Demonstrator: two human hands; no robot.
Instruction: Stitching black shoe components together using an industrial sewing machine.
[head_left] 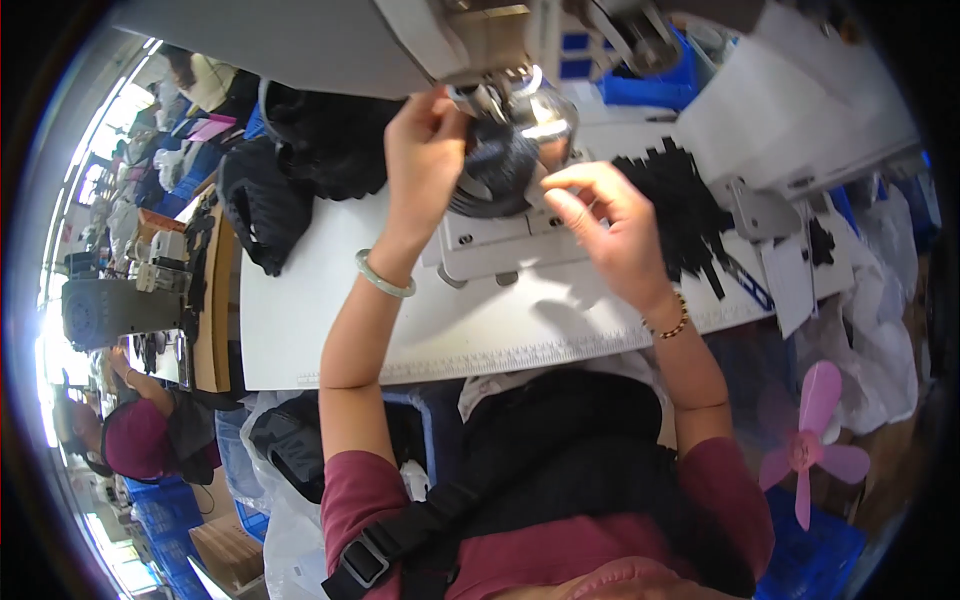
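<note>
A black fabric piece (500, 165), curved like part of a cap, lies under the needle area of a sewing machine (480, 45). My left hand (428, 140) is raised at the left of the presser foot. Its fingers are closed together by the metal parts, and what they hold, if anything, is hidden. To the right of the fabric is my right hand (610, 215), thumb and forefinger brought together in a pinch. I cannot make out anything between those fingertips. A shiny rounded metal part (548, 115) stands just behind the fabric.
Black fabric pieces (335, 145) are heaped at the left of the white table (400, 345). Black strips (675, 205) lie at the right, near a dark slim tool (748, 285). A pink fan (805, 450) stands low right. Another person (145, 435) works at far left.
</note>
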